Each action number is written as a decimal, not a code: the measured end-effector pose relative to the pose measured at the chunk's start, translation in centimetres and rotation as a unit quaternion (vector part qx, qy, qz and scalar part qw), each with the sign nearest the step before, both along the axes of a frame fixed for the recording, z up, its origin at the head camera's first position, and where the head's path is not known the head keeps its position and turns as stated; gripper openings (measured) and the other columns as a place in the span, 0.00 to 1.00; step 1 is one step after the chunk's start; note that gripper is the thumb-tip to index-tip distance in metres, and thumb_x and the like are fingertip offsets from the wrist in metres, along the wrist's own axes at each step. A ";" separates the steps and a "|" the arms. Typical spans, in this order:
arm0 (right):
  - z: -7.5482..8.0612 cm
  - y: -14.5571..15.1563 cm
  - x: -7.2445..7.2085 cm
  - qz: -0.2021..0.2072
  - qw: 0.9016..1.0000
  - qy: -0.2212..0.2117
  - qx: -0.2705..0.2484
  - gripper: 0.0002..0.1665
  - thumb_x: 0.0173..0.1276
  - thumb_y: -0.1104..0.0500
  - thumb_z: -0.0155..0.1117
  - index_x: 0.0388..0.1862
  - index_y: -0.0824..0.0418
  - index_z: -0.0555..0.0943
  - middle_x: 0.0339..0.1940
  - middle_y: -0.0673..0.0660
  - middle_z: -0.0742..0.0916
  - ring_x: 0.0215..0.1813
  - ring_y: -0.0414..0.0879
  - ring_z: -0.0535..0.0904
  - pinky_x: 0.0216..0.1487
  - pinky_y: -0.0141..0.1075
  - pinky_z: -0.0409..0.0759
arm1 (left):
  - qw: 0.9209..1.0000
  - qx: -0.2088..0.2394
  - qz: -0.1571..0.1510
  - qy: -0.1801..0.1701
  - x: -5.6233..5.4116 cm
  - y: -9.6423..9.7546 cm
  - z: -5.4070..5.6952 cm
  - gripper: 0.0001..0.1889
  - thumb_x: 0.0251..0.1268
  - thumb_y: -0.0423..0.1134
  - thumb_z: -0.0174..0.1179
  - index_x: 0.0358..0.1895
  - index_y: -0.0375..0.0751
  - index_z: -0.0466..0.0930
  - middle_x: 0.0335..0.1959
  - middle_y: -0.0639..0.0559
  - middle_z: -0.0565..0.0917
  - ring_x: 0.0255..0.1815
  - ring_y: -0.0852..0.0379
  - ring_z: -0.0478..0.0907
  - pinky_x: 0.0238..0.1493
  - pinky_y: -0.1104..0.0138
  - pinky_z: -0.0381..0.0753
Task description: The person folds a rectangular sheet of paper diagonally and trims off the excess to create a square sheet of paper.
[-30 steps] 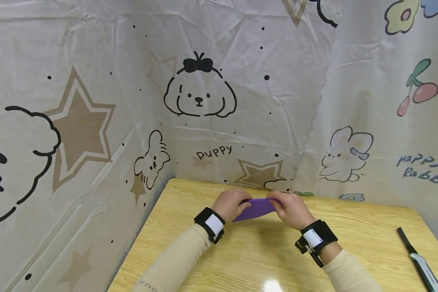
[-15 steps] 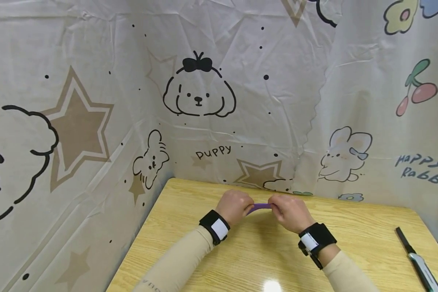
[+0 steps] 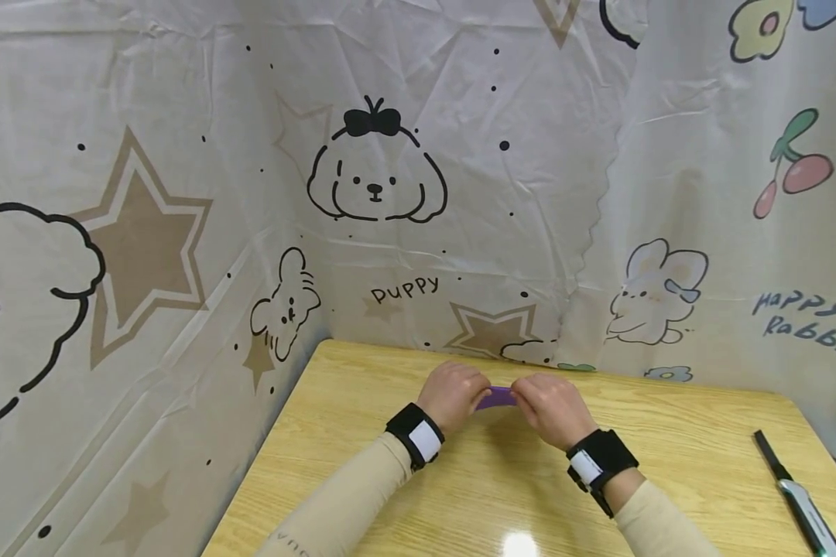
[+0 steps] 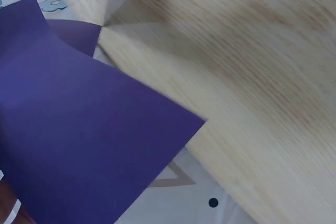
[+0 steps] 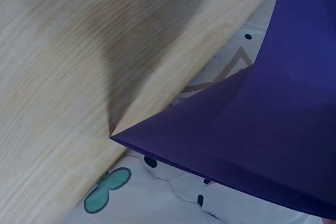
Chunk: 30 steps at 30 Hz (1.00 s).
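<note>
A sheet of purple paper [image 3: 496,398] spans the gap between my two hands over the far part of the table. My left hand [image 3: 453,396] pinches its left side between thumb and fingers. Opposite it, my right hand [image 3: 552,408] pinches the right side. Only a narrow strip of the sheet shows in the head view. From the left wrist, the paper [image 4: 94,119] appears as a broad face with a pointed corner. In the right wrist view, the paper [image 5: 252,129] is bent or folded, and one sharp corner comes down at the table.
The wooden table [image 3: 362,480] reaches back to a printed cloth [image 3: 376,255] hanging behind and at the sides. A slim tool [image 3: 801,495] with a dark narrow end and a grey and dark handle lies at the table's right.
My left hand has moved right, closer to my right hand. Less of the purple paper shows between them than a second ago, when its broader face was visible.
</note>
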State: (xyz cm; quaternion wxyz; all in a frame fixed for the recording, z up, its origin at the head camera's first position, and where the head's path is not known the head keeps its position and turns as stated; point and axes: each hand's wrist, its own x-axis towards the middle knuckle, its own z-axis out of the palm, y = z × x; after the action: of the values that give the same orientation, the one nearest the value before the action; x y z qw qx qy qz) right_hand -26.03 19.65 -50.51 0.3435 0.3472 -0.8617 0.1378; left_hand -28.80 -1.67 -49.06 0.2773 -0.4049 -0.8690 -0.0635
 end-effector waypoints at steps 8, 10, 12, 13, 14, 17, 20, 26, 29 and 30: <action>0.4 -0.7 0.1 0.003 1.000 0.002 0.016 0.06 0.58 0.62 0.68 0.27 0.55 0.78 0.24 0.46 0.82 0.27 0.41 0.77 0.26 0.36 0.75 | 0.997 -0.046 -0.008 0.061 0.3 0.8 0.5 0.05 0.56 0.46 0.71 0.28 0.53 0.84 0.26 0.63 0.83 0.30 0.64 0.80 0.33 0.70 0.75; 0.3 -0.8 0.1 0.006 1.000 0.004 0.013 0.06 0.58 0.63 0.68 0.27 0.55 0.79 0.24 0.47 0.83 0.27 0.41 0.78 0.27 0.37 0.76 | 0.997 -0.047 -0.013 0.064 0.3 0.8 0.4 0.05 0.58 0.46 0.69 0.29 0.53 0.84 0.28 0.63 0.83 0.31 0.64 0.80 0.35 0.70 0.76; 0.2 -0.8 0.2 0.008 1.000 0.003 0.010 0.06 0.58 0.63 0.68 0.27 0.55 0.79 0.24 0.47 0.83 0.28 0.41 0.78 0.27 0.37 0.76 | 0.998 -0.037 -0.016 0.057 0.4 0.7 0.2 0.05 0.60 0.47 0.68 0.30 0.53 0.85 0.29 0.63 0.84 0.32 0.64 0.80 0.36 0.71 0.76; 0.1 -0.8 0.2 0.009 1.000 0.003 0.010 0.06 0.58 0.63 0.68 0.27 0.55 0.79 0.24 0.47 0.83 0.28 0.41 0.78 0.27 0.36 0.76 | 0.998 -0.031 -0.018 0.051 0.4 0.6 0.1 0.04 0.60 0.46 0.68 0.31 0.53 0.86 0.30 0.63 0.84 0.33 0.65 0.80 0.36 0.71 0.76; 0.0 -0.8 0.2 0.010 1.000 0.003 0.011 0.06 0.59 0.63 0.68 0.28 0.55 0.79 0.24 0.47 0.83 0.28 0.41 0.78 0.27 0.36 0.77 | 0.998 -0.025 -0.019 0.047 0.4 0.5 0.0 0.04 0.61 0.46 0.67 0.32 0.53 0.86 0.30 0.63 0.84 0.33 0.65 0.79 0.37 0.71 0.76; -0.2 -0.8 0.3 0.011 1.000 0.003 0.013 0.06 0.59 0.62 0.68 0.28 0.55 0.79 0.24 0.46 0.82 0.27 0.40 0.77 0.27 0.35 0.76 | 0.999 -0.009 -0.019 0.037 0.4 0.3 -0.4 0.03 0.61 0.45 0.68 0.32 0.53 0.86 0.31 0.63 0.84 0.33 0.65 0.79 0.36 0.71 0.76; -0.3 -0.9 0.4 0.008 1.000 0.003 0.014 0.07 0.59 0.62 0.69 0.28 0.55 0.78 0.23 0.46 0.81 0.25 0.39 0.75 0.26 0.35 0.75 | 0.999 -0.006 -0.012 0.046 0.6 0.3 -0.5 0.02 0.57 0.42 0.70 0.30 0.52 0.86 0.29 0.63 0.84 0.32 0.64 0.79 0.35 0.70 0.75; -0.5 -1.1 0.3 0.008 1.000 0.011 0.011 0.03 0.59 0.62 0.66 0.30 0.55 0.80 0.24 0.46 0.82 0.26 0.41 0.77 0.27 0.37 0.77 | 0.996 -0.035 -0.007 0.080 0.9 1.0 -0.2 0.07 0.60 0.46 0.68 0.26 0.53 0.84 0.26 0.63 0.83 0.29 0.63 0.79 0.32 0.69 0.75; -0.6 -1.1 0.2 0.011 1.000 0.010 0.012 0.04 0.59 0.63 0.65 0.29 0.54 0.79 0.23 0.46 0.81 0.25 0.41 0.76 0.26 0.37 0.76 | 0.997 -0.040 -0.006 0.073 1.1 1.1 -0.1 0.07 0.61 0.46 0.67 0.27 0.53 0.84 0.26 0.63 0.83 0.29 0.63 0.79 0.33 0.69 0.76; -0.7 -1.1 0.2 0.011 1.000 0.009 0.013 0.04 0.58 0.63 0.65 0.29 0.54 0.79 0.22 0.46 0.80 0.25 0.41 0.76 0.25 0.36 0.75 | 0.997 -0.038 -0.006 0.067 1.1 1.0 -0.1 0.06 0.61 0.45 0.67 0.27 0.53 0.84 0.26 0.63 0.83 0.29 0.63 0.79 0.34 0.69 0.76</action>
State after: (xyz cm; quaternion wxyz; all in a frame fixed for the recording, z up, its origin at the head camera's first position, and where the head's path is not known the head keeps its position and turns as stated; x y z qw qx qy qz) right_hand -25.79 18.55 -51.18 0.3447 0.3621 -0.8567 0.1269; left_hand -27.68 -0.65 -49.20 0.3191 -0.4242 -0.8475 -0.0047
